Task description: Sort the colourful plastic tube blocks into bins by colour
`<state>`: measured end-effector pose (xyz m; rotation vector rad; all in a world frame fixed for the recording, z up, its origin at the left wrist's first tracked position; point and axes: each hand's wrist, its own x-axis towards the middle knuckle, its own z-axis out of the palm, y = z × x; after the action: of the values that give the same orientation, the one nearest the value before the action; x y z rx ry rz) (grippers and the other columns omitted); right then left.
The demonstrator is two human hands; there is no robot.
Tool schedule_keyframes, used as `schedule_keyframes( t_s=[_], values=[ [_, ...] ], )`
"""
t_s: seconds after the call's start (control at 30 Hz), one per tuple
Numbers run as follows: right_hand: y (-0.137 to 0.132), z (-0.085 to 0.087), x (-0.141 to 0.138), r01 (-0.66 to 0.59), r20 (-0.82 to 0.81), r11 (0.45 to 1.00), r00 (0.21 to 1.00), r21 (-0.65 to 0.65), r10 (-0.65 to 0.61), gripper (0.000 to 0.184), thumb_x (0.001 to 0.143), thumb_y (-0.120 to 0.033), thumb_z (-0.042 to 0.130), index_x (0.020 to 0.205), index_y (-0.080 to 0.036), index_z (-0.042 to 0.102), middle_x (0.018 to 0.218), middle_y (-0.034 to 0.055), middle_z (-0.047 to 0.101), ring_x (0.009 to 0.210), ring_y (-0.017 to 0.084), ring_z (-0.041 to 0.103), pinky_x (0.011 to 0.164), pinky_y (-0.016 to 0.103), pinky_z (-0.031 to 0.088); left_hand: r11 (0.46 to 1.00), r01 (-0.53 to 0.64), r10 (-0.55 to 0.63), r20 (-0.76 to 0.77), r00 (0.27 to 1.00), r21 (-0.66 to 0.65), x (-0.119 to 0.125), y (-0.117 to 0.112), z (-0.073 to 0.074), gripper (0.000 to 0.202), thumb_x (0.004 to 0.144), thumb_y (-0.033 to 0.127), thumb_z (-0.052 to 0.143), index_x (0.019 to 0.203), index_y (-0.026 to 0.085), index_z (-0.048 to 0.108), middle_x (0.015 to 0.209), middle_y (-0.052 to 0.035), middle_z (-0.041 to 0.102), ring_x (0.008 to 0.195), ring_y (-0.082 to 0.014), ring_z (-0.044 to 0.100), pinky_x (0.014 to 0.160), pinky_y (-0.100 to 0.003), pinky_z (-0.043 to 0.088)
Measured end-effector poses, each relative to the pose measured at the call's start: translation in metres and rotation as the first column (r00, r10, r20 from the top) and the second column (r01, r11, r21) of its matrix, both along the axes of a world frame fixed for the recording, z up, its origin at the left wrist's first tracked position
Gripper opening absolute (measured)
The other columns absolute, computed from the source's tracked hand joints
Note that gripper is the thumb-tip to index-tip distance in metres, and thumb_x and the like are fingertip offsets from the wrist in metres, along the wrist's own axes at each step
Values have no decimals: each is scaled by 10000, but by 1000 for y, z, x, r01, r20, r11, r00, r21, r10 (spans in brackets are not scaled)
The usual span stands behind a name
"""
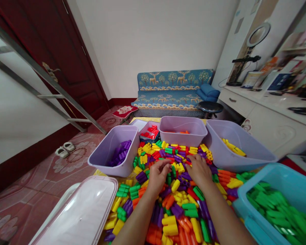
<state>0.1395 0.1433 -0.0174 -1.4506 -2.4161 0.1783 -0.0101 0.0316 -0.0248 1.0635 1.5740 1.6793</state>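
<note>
A big heap of coloured plastic blocks in yellow, green, purple, orange and red covers the table in front of me. My left hand rests palm down on the heap with its fingers curled into the blocks. Just to its right, my right hand also lies on the heap, fingers bent down among the pieces. What either hand grips is hidden by the fingers. A yellow block lies between my wrists.
Lilac bins ring the heap: one with purple blocks, one with orange blocks, one with yellow blocks. A small box of red blocks stands behind. A blue bin of green blocks sits right, a lid left.
</note>
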Motion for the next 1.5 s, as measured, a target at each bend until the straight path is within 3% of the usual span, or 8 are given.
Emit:
schedule_keyframes(
  t_s=[0.17, 0.33, 0.5, 0.67, 0.83, 1.03, 1.23, 1.5],
  values=[
    [-7, -7, -3, -130, -137, 981, 984, -142, 110, 368, 791, -213, 540, 1139, -220, 660, 1057, 109, 683, 992, 289, 618, 882, 419, 466, 969, -234, 247, -346, 905, 78, -6, -4, 2, 214, 795, 213, 596, 982, 211, 702, 995, -80, 674, 995, -258, 594, 911, -403, 446],
    [-14, -10, -5, -292, -362, 917, 914, -272, 183, 531, 744, -238, 590, 1274, -257, 558, 1302, 66, 595, 1158, 273, 565, 988, 443, 423, 987, -145, 101, -422, 901, -72, -4, -5, -1, 523, 665, 229, 709, 1182, 235, 632, 1138, -98, 654, 1035, -309, 583, 960, -463, 416],
    [-19, -6, -10, -420, -563, 855, 803, -305, 194, 567, 670, -112, 550, 1211, -271, 601, 1262, 39, 619, 1172, 229, 559, 1017, 417, 411, 996, 23, -53, -362, 931, -86, -2, -6, -2, 648, 639, 143, 680, 1263, 281, 571, 1195, -58, 649, 1048, -278, 598, 983, -421, 425],
    [-24, -2, -11, -524, -763, 761, 643, -382, 59, 525, 627, -93, 559, 1119, -253, 647, 1251, 33, 618, 1042, 214, 625, 878, 356, 512, 995, 87, -98, -300, 949, -49, -3, -5, 0, 663, 648, 74, 637, 1279, 255, 553, 1176, -52, 657, 1026, -240, 606, 953, -378, 452],
    [-28, 1, -9, -551, -833, 716, 548, -430, -78, 405, 713, -214, 622, 1118, -221, 632, 1062, 41, 696, 832, 189, 676, 738, 317, 552, 994, 101, -95, -121, 988, 44, -4, -2, 3, 574, 678, 35, 578, 1226, 206, 584, 1081, -57, 683, 867, -176, 626, 819, -302, 499],
    [-32, 7, -12, -610, -912, 696, 375, -379, -168, 417, 720, -354, 700, 1103, -227, 596, 1048, 64, 704, 925, 222, 679, 806, 362, 557, 996, 87, -84, -77, 993, 29, -4, -3, 6, 327, 746, 155, 637, 1069, 180, 680, 1006, -66, 701, 865, -188, 622, 811, -300, 493],
    [-33, 5, -14, -576, -902, 709, 379, -405, -207, 428, 685, -368, 743, 1057, -219, 592, 958, 58, 722, 850, 215, 697, 786, 362, 564, 994, 101, -97, -75, 992, 40, -3, -3, 7, 356, 748, 196, 674, 1105, 187, 670, 1015, -61, 699, 843, -179, 618, 794, -286, 492],
    [-35, 0, -14, -576, -887, 737, 456, -352, -68, 341, 717, -309, 716, 1037, -213, 647, 982, 57, 718, 894, 216, 683, 797, 353, 560, 994, 88, -82, -78, 994, 69, -4, -2, 5, 238, 768, 259, 685, 986, 165, 691, 921, -63, 688, 837, -185, 610, 777, -280, 473]
  ],
)
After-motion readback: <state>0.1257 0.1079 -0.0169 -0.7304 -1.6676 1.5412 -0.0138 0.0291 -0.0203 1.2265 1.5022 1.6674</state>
